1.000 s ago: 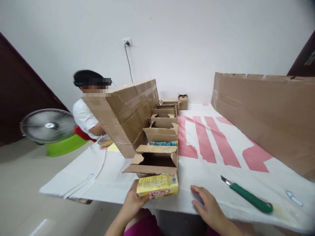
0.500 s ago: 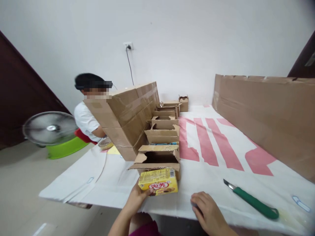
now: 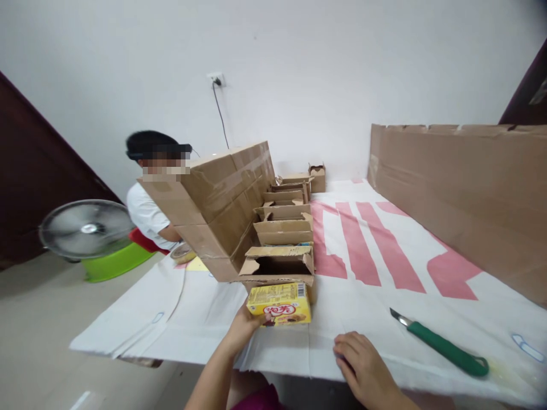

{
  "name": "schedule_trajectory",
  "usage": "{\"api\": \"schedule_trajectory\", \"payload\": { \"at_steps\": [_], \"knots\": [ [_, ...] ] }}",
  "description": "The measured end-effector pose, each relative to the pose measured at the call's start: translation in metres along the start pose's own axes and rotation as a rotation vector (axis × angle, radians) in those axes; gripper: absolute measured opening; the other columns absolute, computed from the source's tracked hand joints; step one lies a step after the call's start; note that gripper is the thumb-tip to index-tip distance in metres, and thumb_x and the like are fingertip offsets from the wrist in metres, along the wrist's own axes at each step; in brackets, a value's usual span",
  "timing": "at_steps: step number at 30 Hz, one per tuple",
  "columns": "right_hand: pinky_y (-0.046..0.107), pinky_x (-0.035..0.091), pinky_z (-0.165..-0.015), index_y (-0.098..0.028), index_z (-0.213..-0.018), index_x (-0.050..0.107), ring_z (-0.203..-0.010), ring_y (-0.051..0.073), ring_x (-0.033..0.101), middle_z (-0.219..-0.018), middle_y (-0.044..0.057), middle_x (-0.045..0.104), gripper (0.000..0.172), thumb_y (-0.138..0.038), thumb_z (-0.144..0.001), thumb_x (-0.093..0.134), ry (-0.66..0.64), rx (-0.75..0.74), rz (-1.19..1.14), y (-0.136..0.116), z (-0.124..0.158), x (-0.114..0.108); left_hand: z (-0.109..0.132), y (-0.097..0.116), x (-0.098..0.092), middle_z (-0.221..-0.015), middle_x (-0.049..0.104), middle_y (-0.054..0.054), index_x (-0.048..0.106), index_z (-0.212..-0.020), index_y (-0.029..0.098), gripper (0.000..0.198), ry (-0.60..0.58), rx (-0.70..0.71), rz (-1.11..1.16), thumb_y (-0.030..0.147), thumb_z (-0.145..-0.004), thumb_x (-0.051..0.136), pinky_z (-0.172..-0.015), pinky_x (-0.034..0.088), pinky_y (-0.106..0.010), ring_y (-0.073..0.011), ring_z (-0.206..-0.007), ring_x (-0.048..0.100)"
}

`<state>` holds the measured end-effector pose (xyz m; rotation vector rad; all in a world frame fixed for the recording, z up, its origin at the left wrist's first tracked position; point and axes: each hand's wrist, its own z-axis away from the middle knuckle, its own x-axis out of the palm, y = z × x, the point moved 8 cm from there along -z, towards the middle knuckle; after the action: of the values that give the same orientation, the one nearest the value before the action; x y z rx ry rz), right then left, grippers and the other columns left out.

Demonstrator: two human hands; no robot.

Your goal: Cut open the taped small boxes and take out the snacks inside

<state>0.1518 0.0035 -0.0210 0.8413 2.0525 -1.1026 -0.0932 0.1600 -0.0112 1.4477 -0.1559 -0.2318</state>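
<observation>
My left hand (image 3: 245,326) grips the left end of a yellow snack box (image 3: 280,306) with printed red lettering, thumb on its front face. The box is close in front of an open cardboard carton (image 3: 277,279), whose top flaps stand up around a dark inside. Near the table's front edge my right hand (image 3: 363,364) rests on the cloth, fingers loosely bent, thumb apart, nothing seen in it. To its right lies a green-handled utility knife (image 3: 444,344), blade out and pointing away to the left.
Several open cartons (image 3: 284,213) run back in a row beside a stack of closed cartons (image 3: 226,210). A long cardboard box (image 3: 461,199) stands on the right. A roll of tape (image 3: 183,253) lies at left, near a seated person (image 3: 147,202) and a fan (image 3: 88,229).
My left hand has moved the yellow snack box slightly away from me, nearer the open carton. My right hand stays on the table edge. The view has shifted a little.
</observation>
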Motion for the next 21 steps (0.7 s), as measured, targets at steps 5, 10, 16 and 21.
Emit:
{"api": "schedule_trajectory", "payload": {
  "at_steps": [5, 10, 16, 21],
  "knots": [
    [0.04, 0.049, -0.088, -0.021, -0.102, 0.059, -0.097, 0.022, 0.061, -0.103, 0.007, 0.067, 0.023, -0.008, -0.086, 0.05, 0.029, -0.017, -0.003, -0.002, 0.0, -0.001, -0.01, -0.006, 0.0, -0.106, 0.072, -0.015, 0.058, -0.111, 0.012, 0.07, -0.001, -0.031, -0.002, 0.034, -0.052, 0.088, -0.075, 0.06, -0.045, -0.0329, -0.094, 0.07],
    [0.039, 0.049, -0.087, -0.022, -0.1, 0.058, -0.095, 0.021, 0.061, -0.102, 0.006, 0.067, 0.022, -0.008, -0.086, 0.05, 0.023, -0.016, -0.004, -0.002, -0.002, -0.002, -0.017, 0.0, 0.002, -0.105, 0.073, -0.014, 0.06, -0.1, 0.013, 0.058, 0.039, 0.047, -0.049, 0.027, -0.051, 0.087, -0.086, 0.057, -0.043, -0.0321, -0.099, 0.069],
    [0.038, 0.049, -0.087, -0.022, -0.099, 0.058, -0.095, 0.021, 0.061, -0.102, 0.006, 0.067, 0.021, -0.008, -0.086, 0.051, 0.03, -0.02, 0.006, -0.003, -0.002, -0.004, -0.031, -0.002, 0.008, -0.112, 0.071, -0.016, 0.057, -0.106, 0.013, 0.064, 0.031, 0.063, -0.018, 0.029, -0.052, 0.087, -0.09, 0.055, -0.044, -0.0321, -0.102, 0.068],
    [0.039, 0.049, -0.087, -0.022, -0.1, 0.058, -0.096, 0.021, 0.06, -0.103, 0.006, 0.066, 0.021, -0.008, -0.086, 0.051, 0.028, -0.017, 0.013, -0.002, 0.0, -0.001, -0.044, 0.001, 0.012, -0.111, 0.071, -0.016, 0.056, -0.107, 0.012, 0.069, 0.042, 0.08, -0.013, 0.03, -0.05, 0.088, -0.092, 0.054, -0.045, -0.0318, -0.101, 0.068]
  ]
}}
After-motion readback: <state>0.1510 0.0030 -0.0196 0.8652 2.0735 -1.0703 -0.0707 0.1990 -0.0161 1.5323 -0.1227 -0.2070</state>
